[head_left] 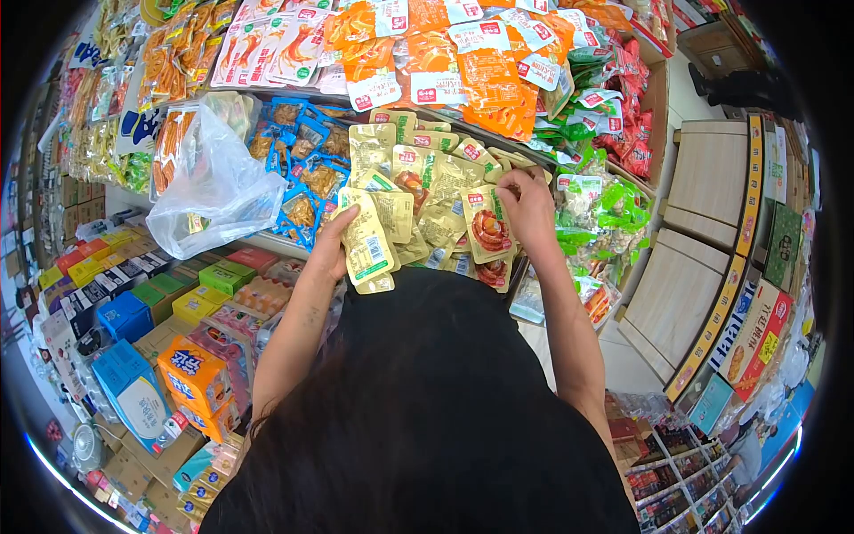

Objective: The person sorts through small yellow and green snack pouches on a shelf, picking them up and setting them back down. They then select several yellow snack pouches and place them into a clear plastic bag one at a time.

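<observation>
My left hand (330, 247) is closed on the edge of a gold snack packet (366, 247) with a barcode and green trim, back side up; at least one more packet shows beneath it. On the right, my right hand (532, 212) has its fingers bent together at the upper corner of another gold snack packet (489, 224), whose front pictures reddish-brown food. Between the hands lies a loose heap of similar gold packets (438, 191), some face up and some turned over. The fingertips of my right hand are partly hidden.
Blue snack packets (318, 178) and a thin white plastic bag (213, 187) lie to the left. Orange packets (489, 71) fill the far side; green-and-clear bags (614, 209) lie right. Stacked boxes (200, 304) stand lower left, wooden display steps (667, 285) to the right.
</observation>
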Demonstrator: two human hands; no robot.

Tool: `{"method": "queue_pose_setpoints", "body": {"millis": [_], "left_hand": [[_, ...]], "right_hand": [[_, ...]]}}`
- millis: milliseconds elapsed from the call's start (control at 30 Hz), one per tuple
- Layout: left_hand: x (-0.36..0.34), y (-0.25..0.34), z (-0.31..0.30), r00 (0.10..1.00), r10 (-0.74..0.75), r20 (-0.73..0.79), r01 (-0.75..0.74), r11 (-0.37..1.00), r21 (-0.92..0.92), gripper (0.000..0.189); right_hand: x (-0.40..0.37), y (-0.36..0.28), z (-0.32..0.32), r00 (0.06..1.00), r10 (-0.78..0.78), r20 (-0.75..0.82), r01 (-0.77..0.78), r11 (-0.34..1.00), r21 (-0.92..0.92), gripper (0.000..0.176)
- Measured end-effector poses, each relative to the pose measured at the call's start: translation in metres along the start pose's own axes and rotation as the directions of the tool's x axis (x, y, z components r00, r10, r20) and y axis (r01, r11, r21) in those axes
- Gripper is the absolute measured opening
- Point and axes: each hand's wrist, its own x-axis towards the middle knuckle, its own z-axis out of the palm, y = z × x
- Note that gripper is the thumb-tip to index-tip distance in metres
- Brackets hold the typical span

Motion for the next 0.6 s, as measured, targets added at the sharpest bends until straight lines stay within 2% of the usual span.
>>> {"method": "queue_pose_setpoints", "body": {"millis": [600], "left_hand": [[-0.0004, 0.0006, 0.0024, 1.0, 0.009, -0.01, -0.009, 1.0, -0.012, 0.039]], "right_hand": [[0.002, 0.0081, 0.0049, 1.0, 0.028, -0.013, -0.027, 0.999, 0.03, 0.013]]}}
